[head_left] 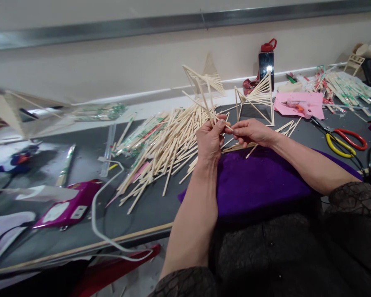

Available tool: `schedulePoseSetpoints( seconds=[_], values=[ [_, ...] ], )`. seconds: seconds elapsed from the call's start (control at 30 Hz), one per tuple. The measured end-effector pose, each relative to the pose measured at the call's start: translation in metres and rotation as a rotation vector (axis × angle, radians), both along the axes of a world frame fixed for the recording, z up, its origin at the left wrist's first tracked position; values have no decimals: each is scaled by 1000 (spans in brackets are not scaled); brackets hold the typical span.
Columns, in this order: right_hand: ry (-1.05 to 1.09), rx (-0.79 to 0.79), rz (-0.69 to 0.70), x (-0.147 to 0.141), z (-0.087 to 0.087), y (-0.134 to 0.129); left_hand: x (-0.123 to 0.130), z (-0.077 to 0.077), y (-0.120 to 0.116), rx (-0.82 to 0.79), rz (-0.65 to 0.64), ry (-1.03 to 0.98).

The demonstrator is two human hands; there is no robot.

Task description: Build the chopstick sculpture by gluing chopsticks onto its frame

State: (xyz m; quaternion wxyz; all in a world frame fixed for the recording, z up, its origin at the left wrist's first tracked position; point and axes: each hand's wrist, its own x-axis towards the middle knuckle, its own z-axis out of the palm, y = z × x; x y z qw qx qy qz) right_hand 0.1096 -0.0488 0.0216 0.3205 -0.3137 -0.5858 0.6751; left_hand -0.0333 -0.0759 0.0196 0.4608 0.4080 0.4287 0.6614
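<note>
My left hand (pixel 210 139) is closed round a few pale wooden chopsticks (pixel 203 99), which fan upward from the fist. Its thumb and fingers meet the fingertips of my right hand (pixel 252 131). That hand is pinched on the near end of a chopstick; the exact contact is partly hidden by the fingers. Just left of both hands spreads a large heap of loose chopsticks (pixel 170 142). Beyond my right hand stands a frame built of chopsticks (pixel 256 99), with sticks fanned across it. Under my forearms lies a purple cloth (pixel 259 181).
Pliers with red and yellow handles (pixel 340 142) lie at right, near a glue gun (pixel 299 106) on a pink sheet (pixel 317 103). A red-capped bottle (pixel 266 62) stands by the wall. At left are a magenta power strip (pixel 77 204) and a white cable (pixel 95 218).
</note>
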Motion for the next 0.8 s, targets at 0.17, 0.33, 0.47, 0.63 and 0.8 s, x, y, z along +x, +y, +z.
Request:
schedulePoseSetpoints(
  seconds=[0.17,0.33,0.47,0.63,0.8],
  values=[
    [-346,428,-87,-5,1,-6,-2,-2,4,-104,10,-50],
    [-667,1020,-28,-7,2,-10,-5,-7,11,-188,76,-22],
    [-729,1194,50,-7,-6,-3,-7,-9,11,-233,-8,29],
    [-720,1263,134,-5,-12,1,-10,-9,11,-293,-114,32],
    [-607,1132,131,-3,-8,-5,-13,-8,11,-290,-191,11]
  ],
)
